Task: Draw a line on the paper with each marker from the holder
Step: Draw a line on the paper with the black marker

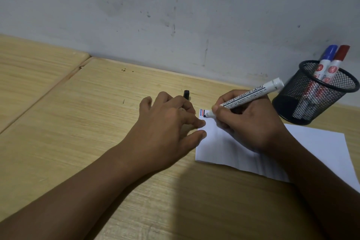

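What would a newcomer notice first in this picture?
First, the right hand pressing a black marker to the far left corner of the white paper, beside short blue and red lines. Then the left hand holding that corner flat, and the black mesh holder at the right with two capped markers.

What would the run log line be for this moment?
right hand: black marker, tip on paper | left hand: cap, pinning paper | holder: blue marker, red marker

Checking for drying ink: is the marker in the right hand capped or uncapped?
Uncapped. The marker in the right hand shows its bare dark tip on the paper; a black cap sticks out of the left hand.
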A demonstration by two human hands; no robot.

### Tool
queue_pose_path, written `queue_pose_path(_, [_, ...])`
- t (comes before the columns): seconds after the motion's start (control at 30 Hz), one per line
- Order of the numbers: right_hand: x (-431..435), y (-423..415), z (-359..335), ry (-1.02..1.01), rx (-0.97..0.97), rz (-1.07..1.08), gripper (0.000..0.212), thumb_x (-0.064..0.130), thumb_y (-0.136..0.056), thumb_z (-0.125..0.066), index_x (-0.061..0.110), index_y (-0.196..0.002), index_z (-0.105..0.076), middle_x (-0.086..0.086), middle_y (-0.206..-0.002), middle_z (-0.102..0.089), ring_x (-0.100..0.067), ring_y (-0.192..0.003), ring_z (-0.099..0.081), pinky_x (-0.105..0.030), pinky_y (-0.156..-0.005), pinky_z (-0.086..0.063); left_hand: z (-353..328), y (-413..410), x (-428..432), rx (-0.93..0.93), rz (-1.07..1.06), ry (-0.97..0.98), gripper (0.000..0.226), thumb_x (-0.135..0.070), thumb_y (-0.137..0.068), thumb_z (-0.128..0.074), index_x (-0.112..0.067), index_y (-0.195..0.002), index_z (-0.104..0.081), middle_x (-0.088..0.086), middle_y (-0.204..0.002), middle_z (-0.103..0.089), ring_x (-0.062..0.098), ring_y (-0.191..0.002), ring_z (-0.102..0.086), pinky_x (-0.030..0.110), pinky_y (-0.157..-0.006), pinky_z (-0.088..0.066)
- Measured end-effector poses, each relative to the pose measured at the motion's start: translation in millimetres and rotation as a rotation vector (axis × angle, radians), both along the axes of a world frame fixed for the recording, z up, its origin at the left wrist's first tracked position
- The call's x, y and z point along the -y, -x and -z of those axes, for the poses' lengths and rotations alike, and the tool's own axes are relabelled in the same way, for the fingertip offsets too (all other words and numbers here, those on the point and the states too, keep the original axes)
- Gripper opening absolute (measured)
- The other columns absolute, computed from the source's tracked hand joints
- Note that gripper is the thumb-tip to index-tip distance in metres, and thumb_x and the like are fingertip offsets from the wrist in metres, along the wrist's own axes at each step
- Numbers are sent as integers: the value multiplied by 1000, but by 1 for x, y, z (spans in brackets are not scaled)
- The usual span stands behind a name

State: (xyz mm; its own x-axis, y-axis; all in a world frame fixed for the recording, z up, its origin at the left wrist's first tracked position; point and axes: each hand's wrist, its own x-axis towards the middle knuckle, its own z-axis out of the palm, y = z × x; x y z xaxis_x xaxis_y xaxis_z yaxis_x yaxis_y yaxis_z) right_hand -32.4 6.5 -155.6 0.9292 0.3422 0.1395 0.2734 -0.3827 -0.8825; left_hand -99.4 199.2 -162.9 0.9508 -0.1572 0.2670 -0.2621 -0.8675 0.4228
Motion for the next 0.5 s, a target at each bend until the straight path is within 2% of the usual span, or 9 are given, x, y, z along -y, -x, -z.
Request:
queue_pose_path(0.1, [1,-1,2,-33,-13,1,8,12,-87,-73,13,-80,-73,3,-62,-70,-8,-56,-67,-19,-55,-53,1,0,-1,6,2,-7,42,-64,-79,-46,-42,-105,-72,-19,-111,-60,13,-104,-45,53,-97,-35])
queue_pose_path(0.2, [4,-3,4,-151,-79,9,6,11,-88,-71,7,-84,-73,-7,-66,-69,-19,-60,-65,-33,-61,-54,-1,0,-1,14,-7,-2,38,-64,-76,-51,-41,-101,-70,-19,-108,-60,12,-103,-46,50,-97,-35])
queue_pose_path(0.3, [5,-1,-2,-293,-119,8,6,9,-90,-69,5,-86,-72,-16,-69,-67,-26,-60,-60,-38,-56,-49,-3,3,1,23,-49,95,36,-60,-70,-62,-37,-97,-55,-21,-100,-53,7,-96,-48,46,-101,-32])
queue_pose_path(0.37, [5,1,-15,-423,-111,39,6,6,-91,-68,1,-87,-70,-16,-69,-66,-24,-58,-58,-34,-52,-47,-5,3,0,5,-91,179,52,-58,-64,-71,-36,-104,-44,-21,-103,-48,-1,-93,-47,42,-103,-31])
queue_pose_path(0.43, [7,3,-32,-527,-72,86,5,2,-91,-66,-2,-89,-68,-14,-67,-66,-20,-54,-57,-27,-49,-47,-8,3,1,-55,-137,224,78,-57,-61,-76,-36,-125,-37,-20,-113,-44,-6,-97,-44,38,-105,-28])
queue_pose_path(0.5, [10,7,-48,-577,-36,109,5,0,-92,-64,-2,-89,-68,-12,-66,-66,-18,-53,-57,-24,-47,-48,-14,-2,3,-111,-175,257,93,-62,-65,-72,-35,-142,-26,-18,-118,-43,-1,-103,-46,37,-106,-23])
